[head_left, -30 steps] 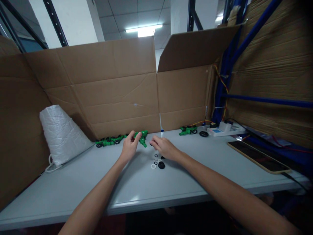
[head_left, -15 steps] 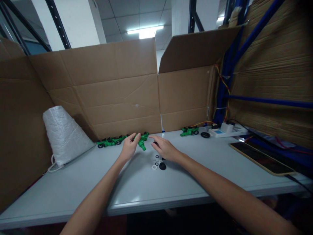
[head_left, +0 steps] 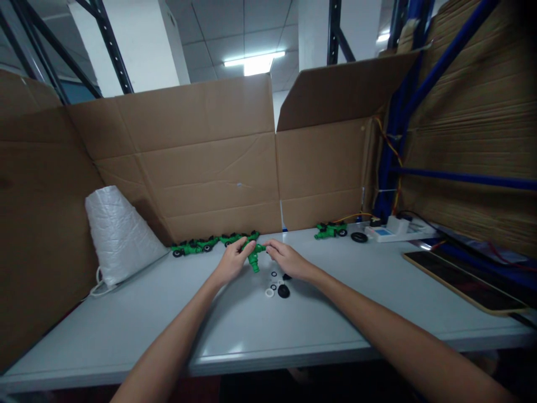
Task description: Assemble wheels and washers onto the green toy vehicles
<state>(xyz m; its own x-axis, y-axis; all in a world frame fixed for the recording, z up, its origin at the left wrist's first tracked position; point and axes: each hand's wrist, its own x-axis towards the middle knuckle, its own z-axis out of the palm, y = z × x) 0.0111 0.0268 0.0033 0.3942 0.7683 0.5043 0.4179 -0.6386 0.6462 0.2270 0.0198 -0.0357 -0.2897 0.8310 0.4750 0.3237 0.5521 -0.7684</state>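
My left hand [head_left: 231,262] is closed round a green plastic valve-like fitting [head_left: 254,258], held above the table with one stub pointing down toward me. At the fitting's right-hand end, my right hand [head_left: 289,260] has thumb and forefinger pinched together, touching or almost touching it. Whatever lies in that pinch is small and dark, too little to name. Below the hands on the table lie a black round cap [head_left: 283,291], a white ring [head_left: 269,293] and a small black ring [head_left: 273,274], with other tiny parts partly under my right hand.
Several green fittings with black parts [head_left: 195,246] line the back left. Another green fitting [head_left: 330,230] and a black ring [head_left: 358,237] lie back right, by a white power strip [head_left: 403,230]. A phone [head_left: 461,280] rests at right, a white padded bag [head_left: 121,240] at left. Cardboard walls [head_left: 210,168] enclose the table.
My right hand has come up to the fitting's right end, closing the gap between them. The view has shifted slightly, and my left hand keeps its hold.
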